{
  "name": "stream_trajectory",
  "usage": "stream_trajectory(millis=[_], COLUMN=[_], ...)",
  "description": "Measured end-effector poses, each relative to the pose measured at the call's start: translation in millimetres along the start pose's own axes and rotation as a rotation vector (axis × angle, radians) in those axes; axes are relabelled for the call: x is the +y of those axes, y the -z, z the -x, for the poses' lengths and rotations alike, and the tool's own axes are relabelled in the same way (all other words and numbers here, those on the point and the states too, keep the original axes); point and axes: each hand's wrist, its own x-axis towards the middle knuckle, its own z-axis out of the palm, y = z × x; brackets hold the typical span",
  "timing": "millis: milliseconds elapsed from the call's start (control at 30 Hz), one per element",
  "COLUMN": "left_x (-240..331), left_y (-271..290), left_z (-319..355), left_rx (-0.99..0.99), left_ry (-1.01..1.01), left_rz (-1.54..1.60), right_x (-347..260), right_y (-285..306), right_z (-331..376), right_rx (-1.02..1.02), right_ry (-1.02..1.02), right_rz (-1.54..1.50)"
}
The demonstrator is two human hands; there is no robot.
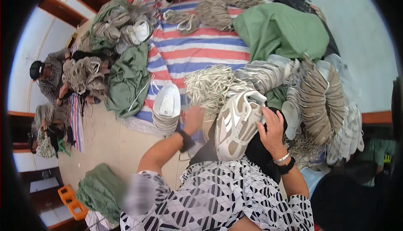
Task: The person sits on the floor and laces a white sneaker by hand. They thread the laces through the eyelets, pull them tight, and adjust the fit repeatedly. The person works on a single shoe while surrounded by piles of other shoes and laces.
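Observation:
A beige and white sneaker upper (236, 124) lies across my lap, its opening turned away from me. My right hand (272, 131) grips its right side near the collar, fingertips at the edge. My left hand (194, 118) is off the upper, to its left, and smeared by motion; whether it holds anything is unclear. Just beyond it lies a heap of loose cream shoelaces (208, 84). Left of that hand stands a stack of nested white and grey shoe pieces (167, 110).
Bundled uppers (317, 101) sit at my right, below a green cloth sack (281, 31). A striped tarp (197, 48) covers the floor ahead. Another person (52, 78) sits at the far left with more uppers. An orange crate (72, 201) stands lower left.

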Motion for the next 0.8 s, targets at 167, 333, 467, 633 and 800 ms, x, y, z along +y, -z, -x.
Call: stream_trajectory(millis=[167, 333, 467, 633, 800], left_x=[-91.1, -66.5, -86.2, -74.0, -54.4], left_y=[-46.6, -47.9, -59.1, -34.8, -20.2], left_z=[-72.5, -118.0, -128.9, -120.6, -112.6], left_rx=[0.356, 0.404, 0.3, 0.159, 0.405], left_ry=[0.085, 0.049, 0.288, 0.173, -0.129], left_rz=[0.055, -0.276, -0.092, -0.258, -0.206], right_x=[3.8, 8.3, 5.6, 3.0, -1.0], right_y=[-6.6, -11.0, -10.7, -13.1, -14.0], right_z=[-17.9, -27.6, -32.3, -32.6, -26.9], right_rx=[-0.061, -0.094, -0.097, -0.115, -0.106], right_ry=[-0.052, -0.103, -0.119, -0.122, -0.099], right_rz=[-0.035, -0.003, -0.01, -0.008, 0.012])
